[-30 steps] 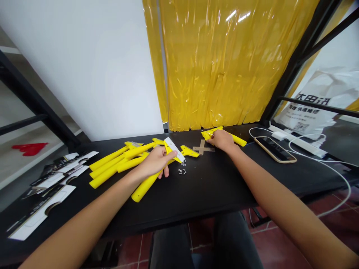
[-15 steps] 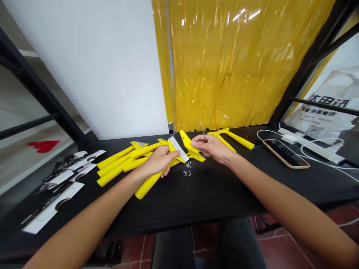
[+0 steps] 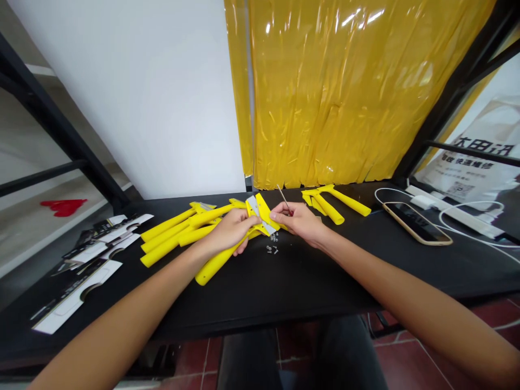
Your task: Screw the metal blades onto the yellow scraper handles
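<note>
My left hand is wrapped around a yellow scraper, its handle slanting toward the table's front edge. Across the scraper's head lies a flat grey blade. My right hand pinches a yellow plate against the blade's right side. A thin metal rod, perhaps a screwdriver or hex key, sticks up from the same hand; its lower part is hidden. Several small screws lie loose on the black table just below the scraper head.
More yellow scrapers are piled at the left, and further yellow handles lie right of centre. Black-and-white cardboard sleeves spread over the left end. A phone, white cables and a power strip occupy the right.
My right hand has moved left, bringing the yellow plate from beside the blade onto it. The rod moved along with that hand. My left hand keeps its hold on the scraper.
</note>
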### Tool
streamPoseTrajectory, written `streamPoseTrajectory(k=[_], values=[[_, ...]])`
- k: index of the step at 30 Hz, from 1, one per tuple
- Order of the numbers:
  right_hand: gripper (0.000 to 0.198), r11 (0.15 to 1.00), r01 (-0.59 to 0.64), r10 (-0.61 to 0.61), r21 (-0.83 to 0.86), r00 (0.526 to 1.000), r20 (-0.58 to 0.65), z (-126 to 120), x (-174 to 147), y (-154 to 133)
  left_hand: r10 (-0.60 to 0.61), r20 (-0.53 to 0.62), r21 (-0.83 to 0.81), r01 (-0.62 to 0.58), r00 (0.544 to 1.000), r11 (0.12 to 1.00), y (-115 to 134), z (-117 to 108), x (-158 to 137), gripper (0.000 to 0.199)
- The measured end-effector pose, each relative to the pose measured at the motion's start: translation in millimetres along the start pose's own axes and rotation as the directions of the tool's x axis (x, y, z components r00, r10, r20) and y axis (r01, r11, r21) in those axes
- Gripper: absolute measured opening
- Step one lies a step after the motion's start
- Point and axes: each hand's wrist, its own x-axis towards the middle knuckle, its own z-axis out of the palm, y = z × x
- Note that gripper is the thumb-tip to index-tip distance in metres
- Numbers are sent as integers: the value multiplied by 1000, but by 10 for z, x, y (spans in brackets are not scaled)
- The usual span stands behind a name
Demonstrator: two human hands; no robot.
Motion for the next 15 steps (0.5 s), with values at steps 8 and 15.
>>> streamPoseTrajectory(k=[8, 15], values=[[36, 985, 148, -144, -91, 988, 51, 42, 8, 83, 51, 80, -68, -46, 996, 997, -39, -44, -6, 48], [31, 951, 225, -213, -213, 974, 82, 23, 17, 97, 112, 96, 93, -121, 989, 988, 8, -26, -47, 43]])
